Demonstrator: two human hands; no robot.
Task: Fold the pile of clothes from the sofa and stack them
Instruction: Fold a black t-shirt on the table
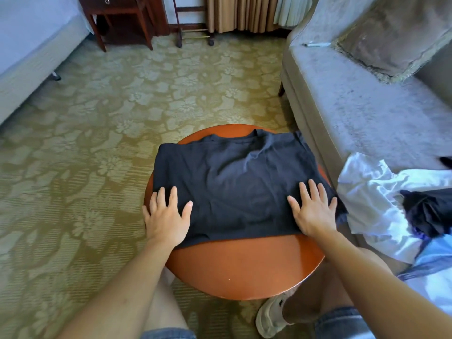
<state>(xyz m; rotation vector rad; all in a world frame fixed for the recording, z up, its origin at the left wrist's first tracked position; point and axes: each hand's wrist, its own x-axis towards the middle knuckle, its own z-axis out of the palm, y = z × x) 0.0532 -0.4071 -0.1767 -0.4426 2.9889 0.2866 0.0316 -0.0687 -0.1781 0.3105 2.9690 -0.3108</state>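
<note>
Head cam, what I'm seeing: floral green-gold carpet (97, 118) fills most of the view. Grey sofa (354, 106) runs along the right side, bed (29, 45) edge at far left. Round orange-brown table (244, 265) sits centre frame, just beside the sofa's front, with the person's knees under its near rim. Dark T-shirt (232, 182) lies flat on the far half of the table, folded to a rough rectangle with the collar at the far edge. Its right side overhangs the table rim toward the sofa and the near half of the tabletop is bare. Pile of clothes (381, 204) is on the sofa seat at right, near the table: crumpled white garment underneath, dark garment (430, 211) bunched on top, pale blue fabric at the lower right edge. Grey fringed cushion (396, 35) leans at the sofa's back, top right. Wooden side table (122, 18) stands at the top left by the bed. Left hand (167, 221) is palm-down on the shirt's near-left corner, fingers straight and slightly spread, heel of the hand at the fabric edge. Right hand (314, 214) is palm-down on the near-right corner, fingers straight and fanned, thumb out toward centre. Neither hand is pinching fabric. Small pen-like item (315, 45) lies on the far sofa seat, too small to identify for sure.
</note>
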